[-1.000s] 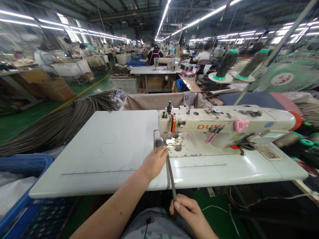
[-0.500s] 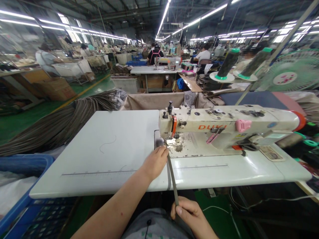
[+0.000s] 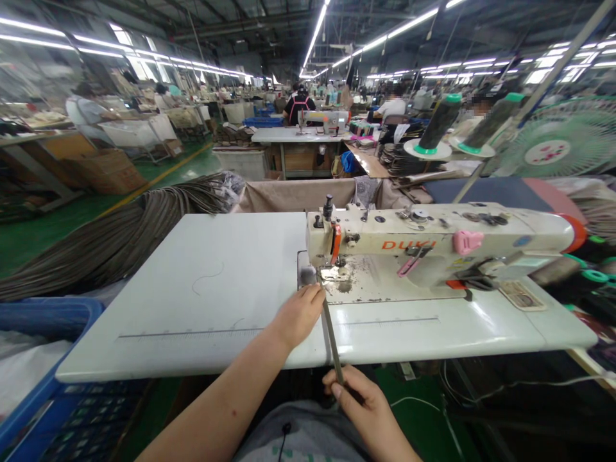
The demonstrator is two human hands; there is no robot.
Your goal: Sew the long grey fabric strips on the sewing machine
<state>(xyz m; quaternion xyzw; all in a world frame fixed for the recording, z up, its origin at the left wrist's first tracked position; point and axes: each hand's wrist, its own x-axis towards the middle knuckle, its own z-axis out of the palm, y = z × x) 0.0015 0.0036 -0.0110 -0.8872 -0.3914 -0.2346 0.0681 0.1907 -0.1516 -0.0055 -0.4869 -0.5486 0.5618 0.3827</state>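
A narrow grey-brown fabric strip [image 3: 331, 333] runs from the presser foot area of the sewing machine [image 3: 414, 237] toward me, over the table's front edge. Close in front of the needle, my left hand [image 3: 299, 316] presses its bunched fingers on the strip's far end. Below the edge, my right hand [image 3: 360, 399] pinches the strip between thumb and fingers and keeps it taut. The needle tip is hard to make out behind my left fingers.
The white sewing table [image 3: 158, 276] has a printed ruler and a loose thread. Bundled strips [image 3: 110, 237] lie beyond its left side, above a blue crate [image 3: 48, 321]. Thread cones [image 3: 439, 122] and a fan [image 3: 548, 151] stand at right. People work farther back.
My right hand has moved slightly up along with the strip, closer to the table edge. My left hand stays by the needle.
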